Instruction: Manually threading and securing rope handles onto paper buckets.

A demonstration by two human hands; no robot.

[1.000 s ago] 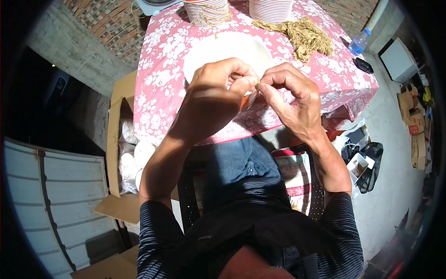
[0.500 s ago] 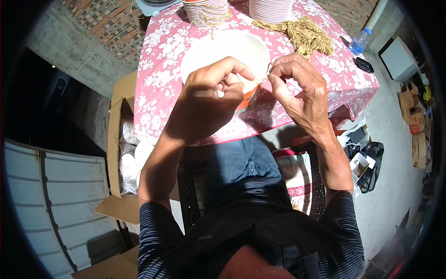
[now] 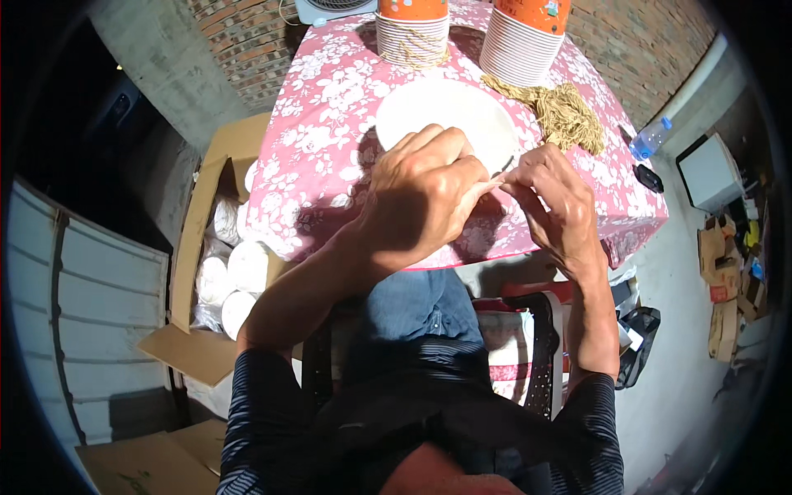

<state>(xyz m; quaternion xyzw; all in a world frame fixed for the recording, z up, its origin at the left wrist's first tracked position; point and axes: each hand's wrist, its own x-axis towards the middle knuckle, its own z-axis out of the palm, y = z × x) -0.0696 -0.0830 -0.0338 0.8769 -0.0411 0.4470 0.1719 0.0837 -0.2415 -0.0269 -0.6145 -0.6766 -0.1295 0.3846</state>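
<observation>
Meeting right of centre in the upper half of the frame, the left hand and the right hand bring their fingertips almost into contact. The left thumb is pressed against its forefinger; the right thumb and forefinger are pinched together too. Whatever is between them is too small to make out. Just behind the fingers, partly covered by the left hand, the bucket shows its round white mouth on the pink floral cloth; its side is hidden. A short dark line shows by its lower right edge, beside the right fingertips, and I cannot tell what it is.

At the top of the frame, two stacks rise beyond the bucket, each orange above white rims: the left stack has tan cord around it, while the right stack bears pale lettering, cut off by the upper edge. Tan cord lies heaped below the right stack. Farther right stands a clear bottle with a blue label, too small to read, near a black case.

On the left side, an open carton holds white rolls. Cardboard at lower left carries a faint, illegible mark.
</observation>
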